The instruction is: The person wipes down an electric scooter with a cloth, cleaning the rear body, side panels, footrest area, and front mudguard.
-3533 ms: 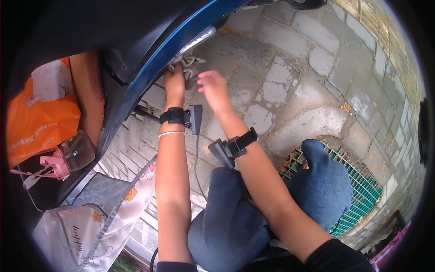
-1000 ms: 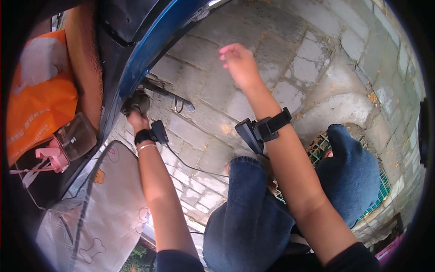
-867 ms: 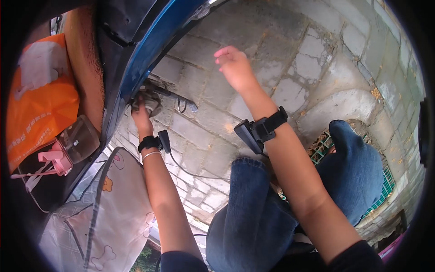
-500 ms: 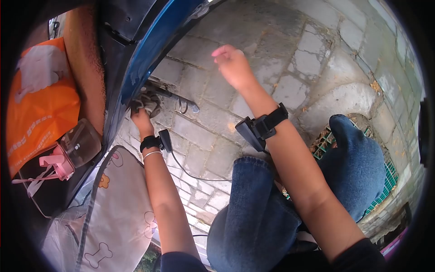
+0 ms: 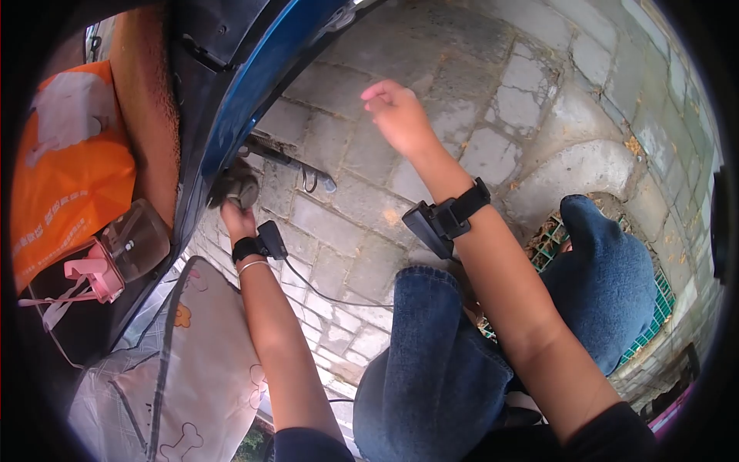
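My left hand [image 5: 239, 222] is closed around a crumpled grey-brown cloth [image 5: 243, 189], low beside the blue body panel [image 5: 231, 115] of what looks like a scooter. Part of the cloth and the fingertips are hidden by the hand and the panel's shadow. A dark metal kickstand-like bar [image 5: 289, 160] sticks out just past the cloth. Over the paving, my right hand [image 5: 400, 123] hangs in the air with its fingers loosely curled in and nothing in them. Each wrist wears a black strap with a small box.
An orange bag [image 5: 77, 185] and a clear bottle with a pink lid [image 5: 100, 273] lie on the scooter's footboard. A pale patterned cover [image 5: 204, 346] hangs near my left forearm. My jeans-clad knees [image 5: 431, 339] are bent above grey paving [image 5: 354, 262], beside a green grate [image 5: 650, 316].
My left hand has shifted slightly down and left with the cloth, which looks more bunched. The patterned cover has shifted a little downward. My right hand has hardly moved.
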The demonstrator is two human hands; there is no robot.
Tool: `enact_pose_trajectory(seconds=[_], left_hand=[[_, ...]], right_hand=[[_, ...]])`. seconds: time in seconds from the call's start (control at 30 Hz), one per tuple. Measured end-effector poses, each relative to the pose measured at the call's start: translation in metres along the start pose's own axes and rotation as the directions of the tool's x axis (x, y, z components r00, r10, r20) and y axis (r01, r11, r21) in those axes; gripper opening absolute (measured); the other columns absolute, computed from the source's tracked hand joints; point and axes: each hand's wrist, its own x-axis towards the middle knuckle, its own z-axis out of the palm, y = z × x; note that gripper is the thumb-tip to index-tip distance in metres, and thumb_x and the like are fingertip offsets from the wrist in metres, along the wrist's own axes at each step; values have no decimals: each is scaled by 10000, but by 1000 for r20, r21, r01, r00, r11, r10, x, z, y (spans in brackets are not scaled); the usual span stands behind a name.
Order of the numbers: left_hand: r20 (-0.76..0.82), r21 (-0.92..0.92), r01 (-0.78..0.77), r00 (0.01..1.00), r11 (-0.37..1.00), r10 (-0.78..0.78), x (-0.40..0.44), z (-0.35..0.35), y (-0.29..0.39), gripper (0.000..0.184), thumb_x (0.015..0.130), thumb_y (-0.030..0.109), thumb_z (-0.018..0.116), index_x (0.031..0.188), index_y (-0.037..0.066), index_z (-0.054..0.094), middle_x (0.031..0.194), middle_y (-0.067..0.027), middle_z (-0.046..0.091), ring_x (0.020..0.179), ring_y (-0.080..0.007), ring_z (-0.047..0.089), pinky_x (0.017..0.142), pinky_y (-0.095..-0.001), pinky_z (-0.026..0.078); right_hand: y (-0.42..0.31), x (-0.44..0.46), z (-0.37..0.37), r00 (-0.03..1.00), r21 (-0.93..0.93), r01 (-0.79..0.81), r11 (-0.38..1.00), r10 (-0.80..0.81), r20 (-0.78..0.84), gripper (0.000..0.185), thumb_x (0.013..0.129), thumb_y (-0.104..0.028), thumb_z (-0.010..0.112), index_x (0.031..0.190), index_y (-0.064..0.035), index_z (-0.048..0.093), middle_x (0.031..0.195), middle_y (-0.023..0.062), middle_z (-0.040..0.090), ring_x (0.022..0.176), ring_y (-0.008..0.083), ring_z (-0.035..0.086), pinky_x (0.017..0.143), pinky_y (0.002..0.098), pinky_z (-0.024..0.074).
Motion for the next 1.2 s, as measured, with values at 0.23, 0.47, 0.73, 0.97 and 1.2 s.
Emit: enact_pose_trajectory(seconds=[0.23,0.47,0.73,0.97,1.2], left_hand=[[273,-180,195,952,964,-142,-14,60,1,356,890,281,502,1145,40,569,1114,-88,608,1017,-238,575,902,-360,456],[579,-321,294,813,900,-59,23,47,-18,372,857,308,554,1138,65,576,1125,-77,605,1020,-238,573,895,-362,454],[-67,-408,191,969,893,-238,-5,71,-22,372,862,360,535,1145,122,581,1105,-57,610,973,-210,573,840,-321,460],[-42,-577,-20,999,817,-6,-26,57,-42,473,791,464,533,1169,184,580,1226,-11,556,1131,-223,494,901,-446,388],[462,-697,269,877,665,130,-100,50,-46,397,875,357,498,1196,124,514,1188,-46,551,1015,-190,532,751,-306,440]], right_hand=[[-8,-9,3,995,-76,-31,997,38,97,213,826,-124,489,975,-24,604,881,109,647,756,192,594,694,305,460],[-6,-13,-2,995,-87,-54,995,61,79,196,823,-112,504,964,-23,608,888,137,650,811,227,607,726,323,453],[8,-15,5,1000,-124,0,992,1,14,166,814,-130,501,907,-51,614,801,148,653,761,310,632,677,387,488],[1,-14,4,998,-99,-8,995,14,57,203,815,-95,487,957,0,596,844,152,650,732,231,612,656,331,460],[1,-10,1,999,-25,40,999,-39,8,200,816,-105,492,948,3,597,820,157,649,736,255,614,665,331,462]])
